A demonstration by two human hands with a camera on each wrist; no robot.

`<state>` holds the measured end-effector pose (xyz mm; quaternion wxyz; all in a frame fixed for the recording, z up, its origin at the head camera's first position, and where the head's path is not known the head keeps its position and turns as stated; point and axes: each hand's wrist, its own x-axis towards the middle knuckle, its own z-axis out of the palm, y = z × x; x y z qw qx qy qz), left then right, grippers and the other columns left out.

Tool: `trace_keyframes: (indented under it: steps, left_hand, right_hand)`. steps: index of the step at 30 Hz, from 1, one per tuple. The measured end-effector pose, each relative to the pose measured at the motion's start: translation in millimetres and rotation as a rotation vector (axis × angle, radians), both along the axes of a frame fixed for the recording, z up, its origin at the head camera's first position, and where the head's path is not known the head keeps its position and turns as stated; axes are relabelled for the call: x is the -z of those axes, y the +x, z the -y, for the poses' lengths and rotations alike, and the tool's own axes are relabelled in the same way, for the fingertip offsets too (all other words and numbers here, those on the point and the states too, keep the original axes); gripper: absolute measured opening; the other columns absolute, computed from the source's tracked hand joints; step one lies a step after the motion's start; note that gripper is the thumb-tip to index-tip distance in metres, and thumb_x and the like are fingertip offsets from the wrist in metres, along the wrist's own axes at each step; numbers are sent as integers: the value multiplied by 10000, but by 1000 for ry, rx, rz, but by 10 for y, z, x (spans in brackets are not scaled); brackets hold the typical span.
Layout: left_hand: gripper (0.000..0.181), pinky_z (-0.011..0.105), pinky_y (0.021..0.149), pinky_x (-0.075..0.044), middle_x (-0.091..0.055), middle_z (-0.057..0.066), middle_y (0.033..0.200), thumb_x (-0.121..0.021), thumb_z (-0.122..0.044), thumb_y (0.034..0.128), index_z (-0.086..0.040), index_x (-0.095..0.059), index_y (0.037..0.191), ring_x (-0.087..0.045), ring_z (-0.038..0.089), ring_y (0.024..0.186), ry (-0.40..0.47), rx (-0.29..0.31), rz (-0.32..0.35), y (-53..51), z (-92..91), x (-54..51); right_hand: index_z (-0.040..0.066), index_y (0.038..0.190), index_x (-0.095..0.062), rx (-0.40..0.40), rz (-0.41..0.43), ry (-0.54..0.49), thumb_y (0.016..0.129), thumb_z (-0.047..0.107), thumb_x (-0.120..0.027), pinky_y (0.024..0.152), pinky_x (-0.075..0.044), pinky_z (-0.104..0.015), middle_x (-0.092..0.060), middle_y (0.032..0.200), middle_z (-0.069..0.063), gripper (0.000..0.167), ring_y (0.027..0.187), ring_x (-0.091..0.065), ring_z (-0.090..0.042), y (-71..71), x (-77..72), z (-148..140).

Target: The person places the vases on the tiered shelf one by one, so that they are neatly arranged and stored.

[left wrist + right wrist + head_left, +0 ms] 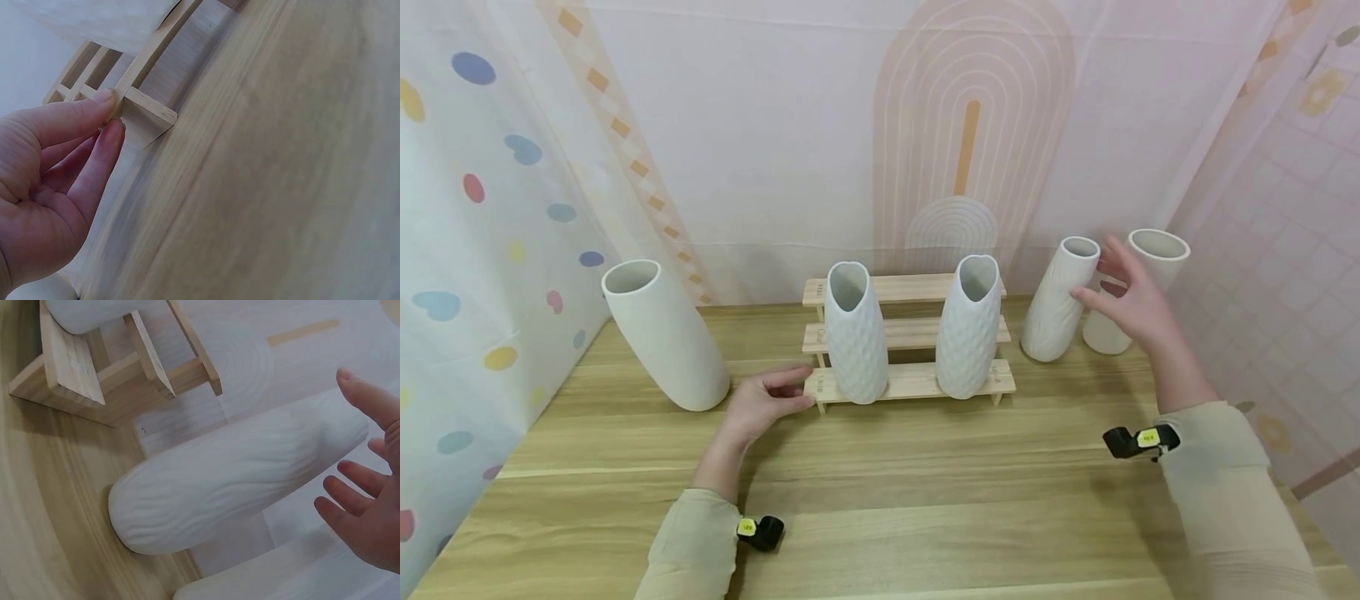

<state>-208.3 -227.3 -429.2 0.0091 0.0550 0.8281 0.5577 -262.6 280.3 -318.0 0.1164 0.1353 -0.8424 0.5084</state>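
Observation:
A three-tier wooden display stand (910, 380) stands mid-table, with two white textured vases (856, 350) on its lowest step. My left hand (767, 403) pinches the left end of that step between thumb and fingertips; the left wrist view shows the thumb (75, 119) on the board's end. Beside a white vase with wavy relief (1054, 308), my right hand (1131, 300) is raised with fingers spread. In the right wrist view that hand (375, 487) has its fingers apart around the upper part of the wavy vase (231, 481), without a visible grip; contact cannot be told.
A tall smooth white vase (666, 337) stands at the left, close to my left hand. Another white vase (1157, 254) is at the far right, partly behind my right hand. Patterned curtains (760, 150) hang along the back and both sides of the wooden table (925, 517).

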Motion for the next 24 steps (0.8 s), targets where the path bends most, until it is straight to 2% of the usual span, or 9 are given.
trace_keyframes:
  steps: [3, 7, 9, 13, 16, 19, 21, 24]
  left_hand:
    - [496, 191, 776, -522, -570, 175, 1376, -820, -74, 816, 4, -654, 1277, -632, 181, 998, -2, 0, 1, 4, -3, -8]
    - [497, 187, 770, -523, -566, 184, 1377, -819, -71, 817, 9, -651, 1278, -633, 213, 1012, 7, -1, 6, 13, -6, -24]
    - [498, 185, 767, -523, -564, 184, 1379, -817, -69, 819, 8, -649, 1282, -631, 239, 1027, 16, -1, 10, 16, -6, -29]
    - [503, 185, 760, -523, -557, 190, 1385, -812, -73, 827, 10, -639, 1292, -628, 259, 1040, 25, 6, 10, 12, -6, -29]
    - [506, 186, 757, -523, -554, 187, 1390, -811, -80, 830, 9, -636, 1296, -631, 234, 1029, 21, 8, 8, 9, -7, -30]
    - [506, 187, 755, -524, -555, 183, 1390, -811, -81, 830, 7, -636, 1297, -634, 209, 1016, 21, 7, 10, 9, -8, -31]
    - [505, 189, 754, -526, -557, 181, 1389, -811, -78, 830, 5, -637, 1297, -635, 203, 1012, 25, 7, 11, 13, -6, -31]
    - [504, 189, 754, -526, -563, 182, 1382, -812, -74, 827, 4, -641, 1294, -637, 197, 1006, 25, 4, 9, 19, -2, -32]
  right_hand:
    - [38, 1587, -78, -41, 15, 16, 915, 53, -687, 1101, -284, -590, -238, 1560, -295, 907, 1360, -327, -480, -78, -46, -4]
    - [46, 1589, -87, -55, 44, 65, 918, 79, -700, 1091, -351, -504, -230, 1579, -257, 909, 1342, -364, -453, -152, -111, -7]
    - [62, 1592, -106, -45, 69, 95, 921, 112, -708, 1061, -403, -376, -238, 1588, -222, 902, 1328, -395, -423, -172, -147, -6]
    - [67, 1591, -146, -41, 104, 122, 930, 147, -708, 901, -434, -162, -319, 1544, -239, 871, 1273, -447, -384, -201, -203, 2]
    - [38, 1581, -166, -57, 102, 115, 932, 128, -700, 850, -429, -108, -378, 1482, -293, 845, 1235, -482, -317, -229, -220, 6]
    - [-9, 1563, -195, -80, 89, 104, 930, 78, -691, 859, -428, -93, -420, 1439, -296, 809, 1164, -515, -157, -261, -211, -3]
    - [-45, 1542, -231, -96, 75, 92, 923, 37, -684, 862, -432, -96, -491, 1378, -236, 772, 1097, -524, -58, -284, -187, -13]
    - [-79, 1492, -320, -119, 47, 52, 906, -22, -682, 841, -453, -112, -600, 1210, -15, 692, 1015, -543, 19, -313, -139, -23]
